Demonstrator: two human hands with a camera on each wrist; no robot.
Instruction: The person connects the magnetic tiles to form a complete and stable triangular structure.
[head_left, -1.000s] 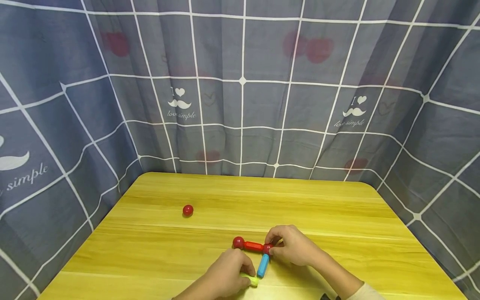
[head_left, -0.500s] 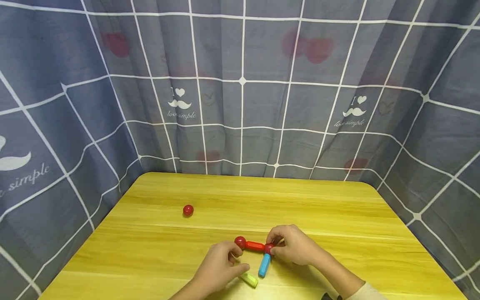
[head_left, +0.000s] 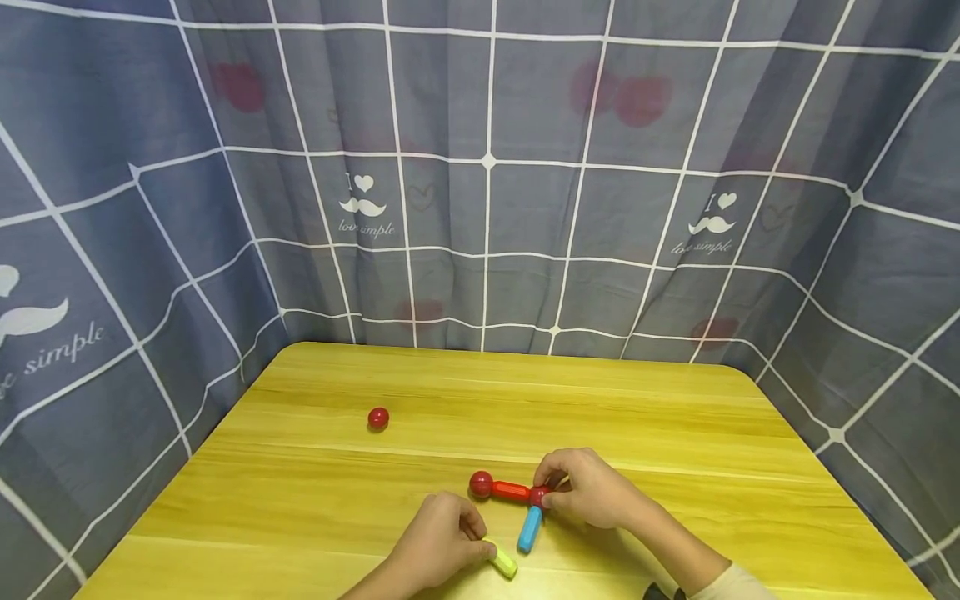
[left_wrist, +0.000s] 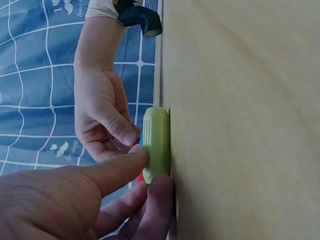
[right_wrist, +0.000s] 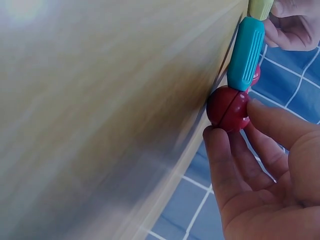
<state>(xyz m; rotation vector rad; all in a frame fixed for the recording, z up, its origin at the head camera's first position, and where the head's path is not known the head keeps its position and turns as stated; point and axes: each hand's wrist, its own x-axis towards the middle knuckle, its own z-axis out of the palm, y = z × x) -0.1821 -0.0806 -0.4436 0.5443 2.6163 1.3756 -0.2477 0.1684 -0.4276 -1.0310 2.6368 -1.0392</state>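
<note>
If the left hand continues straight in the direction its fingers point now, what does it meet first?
Probably the blue stick: the left hand, pinching the green stick, points right toward it, though depth is unclear.

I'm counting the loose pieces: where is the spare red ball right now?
In the head view the spare red ball lies alone on the table, left of centre, beyond the left hand and apart from the red stick.

I see a short green rod (head_left: 504, 562) lying flat, just beside a blue rod (head_left: 529, 529) that joins a red ball (head_left: 537, 497), red rod (head_left: 511, 490) and second ball (head_left: 481, 483).
</note>
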